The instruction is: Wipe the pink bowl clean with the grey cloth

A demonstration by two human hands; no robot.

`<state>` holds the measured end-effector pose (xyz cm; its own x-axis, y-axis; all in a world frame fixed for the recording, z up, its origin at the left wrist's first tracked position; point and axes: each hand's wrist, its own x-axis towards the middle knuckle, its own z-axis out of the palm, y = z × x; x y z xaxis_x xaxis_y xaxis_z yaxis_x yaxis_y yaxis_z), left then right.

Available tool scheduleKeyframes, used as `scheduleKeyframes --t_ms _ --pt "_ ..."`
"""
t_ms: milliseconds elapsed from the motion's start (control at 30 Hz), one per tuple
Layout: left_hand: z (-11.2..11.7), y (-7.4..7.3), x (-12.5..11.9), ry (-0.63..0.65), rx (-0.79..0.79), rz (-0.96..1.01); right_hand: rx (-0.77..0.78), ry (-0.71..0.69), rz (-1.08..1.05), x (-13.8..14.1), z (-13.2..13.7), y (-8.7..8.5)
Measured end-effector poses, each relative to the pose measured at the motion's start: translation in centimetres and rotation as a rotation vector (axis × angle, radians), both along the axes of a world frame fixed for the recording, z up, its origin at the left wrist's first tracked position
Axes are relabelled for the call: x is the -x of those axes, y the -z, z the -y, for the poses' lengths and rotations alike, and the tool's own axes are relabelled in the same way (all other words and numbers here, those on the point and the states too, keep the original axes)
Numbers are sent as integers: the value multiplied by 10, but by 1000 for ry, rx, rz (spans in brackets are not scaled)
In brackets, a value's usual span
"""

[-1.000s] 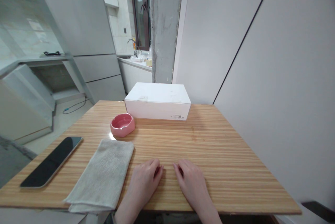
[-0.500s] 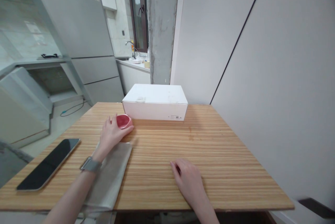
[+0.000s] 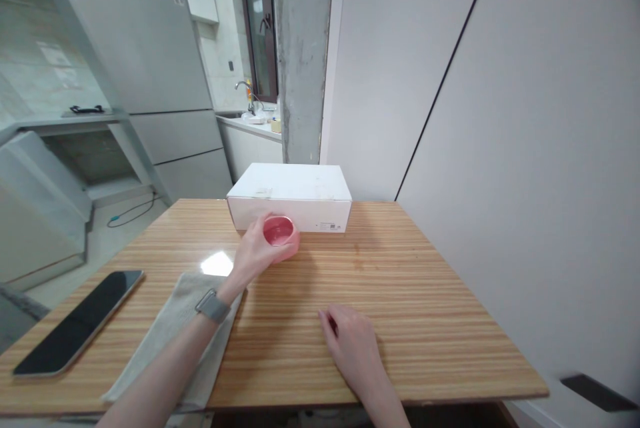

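Observation:
A small pink bowl (image 3: 289, 249) is gripped from its left side by my left hand (image 3: 256, 248), in front of the white box. The bowl's opening faces up and tilts toward me; its inside looks bare. Below that wrist, which wears a grey-banded watch, a folded grey cloth (image 3: 165, 338) lies on the table. My right hand (image 3: 351, 341) rests on the wood near the front edge, fingers curled in. Whether anything is inside those curled fingers is hidden.
The white box (image 3: 290, 213) stands at the far side of the wooden table (image 3: 425, 321). A black phone (image 3: 80, 321) lies at the left edge. A white wall (image 3: 525, 148) borders the table's right side. Beyond stand a fridge (image 3: 150, 48) and a sink counter.
My left hand has carried the pink bowl to the right, from the box's left corner to before its front, apparently lifting it. The right hand stays in place. The view shifts slightly.

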<state>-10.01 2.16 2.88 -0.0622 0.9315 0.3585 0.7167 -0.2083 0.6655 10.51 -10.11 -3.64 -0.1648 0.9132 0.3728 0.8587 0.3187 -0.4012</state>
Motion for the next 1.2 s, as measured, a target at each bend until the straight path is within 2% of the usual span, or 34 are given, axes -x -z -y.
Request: scheduleKeyframes --t_ms 100,200,333,433,500,567,667,733,800,867,967,1067,1200 --pt "6 1 -25 89 51 23 4 -3 0 0 0 1" --pt "10 4 -35 108 88 -2 7 2 4 0 0 2" --pt "9 12 -35 111 82 -70 25 0 -8 -1 -1 3" --pt "16 14 -27 61 29 -207 42 -16 -27 -1 1 4" --pt "34 12 -17 8 -29 -308 47 -27 -34 -2 2 5" --pt "61 11 -4 -61 -42 -419 44 -30 -27 -2 2 6" --pt "110 14 19 -212 94 -647 19 -25 -21 -2 1 7" --pt "136 21 33 -268 214 -740 2 -27 -64 -2 1 6" --pt "152 28 45 -276 305 -732 15 -17 -186 0 4 5" --pt "157 31 51 -262 352 -653 107 17 -414 4 10 5" --pt "153 26 44 -194 339 -457 431 -6 -869 16 19 8" --pt "146 16 16 -91 279 -232 688 -96 -1266 28 25 4" --pt "151 16 -47 86 209 -87 874 -178 -1645 24 27 -15"
